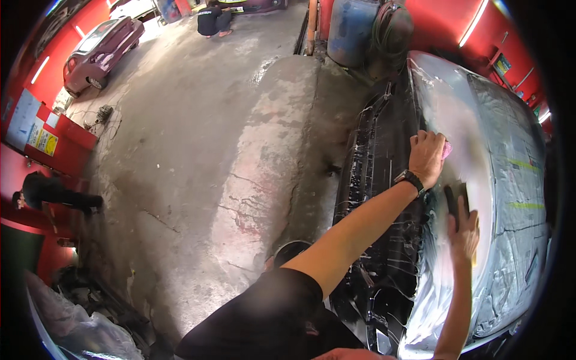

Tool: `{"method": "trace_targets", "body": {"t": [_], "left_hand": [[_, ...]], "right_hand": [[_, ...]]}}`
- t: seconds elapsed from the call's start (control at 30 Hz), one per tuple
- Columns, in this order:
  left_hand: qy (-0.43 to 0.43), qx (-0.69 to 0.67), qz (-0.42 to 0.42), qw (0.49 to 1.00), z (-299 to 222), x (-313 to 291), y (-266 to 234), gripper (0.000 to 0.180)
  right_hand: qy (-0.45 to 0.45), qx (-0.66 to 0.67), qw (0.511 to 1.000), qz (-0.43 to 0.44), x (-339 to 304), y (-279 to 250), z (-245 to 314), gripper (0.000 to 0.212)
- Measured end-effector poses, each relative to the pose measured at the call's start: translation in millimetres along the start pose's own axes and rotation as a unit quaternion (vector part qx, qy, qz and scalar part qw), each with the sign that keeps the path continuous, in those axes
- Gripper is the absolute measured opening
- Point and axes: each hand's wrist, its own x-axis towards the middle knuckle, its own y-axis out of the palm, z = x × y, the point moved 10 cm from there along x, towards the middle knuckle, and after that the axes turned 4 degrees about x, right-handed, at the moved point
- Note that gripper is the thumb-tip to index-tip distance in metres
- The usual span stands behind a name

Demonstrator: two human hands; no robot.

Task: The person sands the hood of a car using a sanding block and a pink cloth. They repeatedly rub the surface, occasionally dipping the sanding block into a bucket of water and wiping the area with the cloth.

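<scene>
Head view: left hand (426, 157) mostly hides a pink sponge (447, 150), perhaps.

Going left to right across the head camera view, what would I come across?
Purple car, crouching person, orange pole, blue drum, left hand, right hand, plastic sheeting.

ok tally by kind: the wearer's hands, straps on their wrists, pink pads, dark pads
Hands: 2 (left hand, right hand)
Black wrist strap: 1
Pink pad: 1
Dark pad: 1
Total: 5
</scene>
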Motion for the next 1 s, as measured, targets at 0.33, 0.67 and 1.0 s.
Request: {"method": "trace_targets", "body": {"t": [0.33, 0.67, 1.0], "left_hand": [[-0.009, -0.038, 0.028, 0.999, -18.5, -2.8, 11.6, 0.035], [-0.002, -0.03, 0.008, 1.0, -5.4, 1.0, -6.0, 0.045], [0.042, -0.053, -0.068, 0.995, -12.5, 3.4, -7.3, 0.007]], "right_hand": [[0.138, -0.074, 0.987, 0.035, 121.6, 45.1, -91.1, 0.048], [0.029, -0.047, 0.998, -0.032, 82.3, 39.8, -106.4, 0.051], [0.023, -0.076, 0.995, -0.058, -20.1, 20.3, -54.6, 0.06]]}}
